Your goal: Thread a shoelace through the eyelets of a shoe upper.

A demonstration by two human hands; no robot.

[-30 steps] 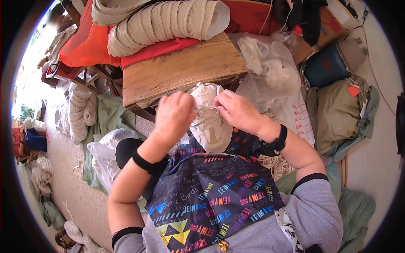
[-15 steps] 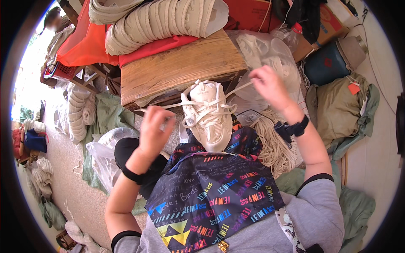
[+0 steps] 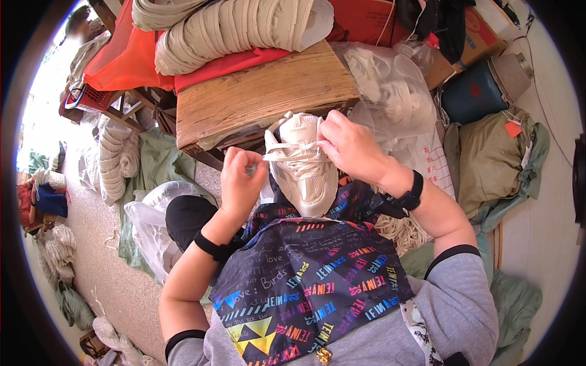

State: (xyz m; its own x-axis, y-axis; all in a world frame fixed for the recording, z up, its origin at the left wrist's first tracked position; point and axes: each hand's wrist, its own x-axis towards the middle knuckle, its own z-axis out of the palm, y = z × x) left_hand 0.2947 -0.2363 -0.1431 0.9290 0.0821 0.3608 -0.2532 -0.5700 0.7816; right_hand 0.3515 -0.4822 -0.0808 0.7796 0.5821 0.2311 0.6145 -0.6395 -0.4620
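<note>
My left grip (image 3: 242,177) pinches the shoelace (image 3: 287,150) end; my right grip (image 3: 348,143) clamps the lace on the white sneaker (image 3: 302,171), toe toward me.

Shoe soles (image 3: 232,27) atop wooden table (image 3: 262,91)

- Bright daylight floods in from the upper left, where the floor (image 3: 73,201) washes out to near white.
- The white shoe (image 3: 302,165) and both hands are evenly lit and sharp, with soft shadows beneath.
- Fisheye bending curves the wooden worktop (image 3: 256,97); a black vignette rings the frame, with blur toward it.
</note>
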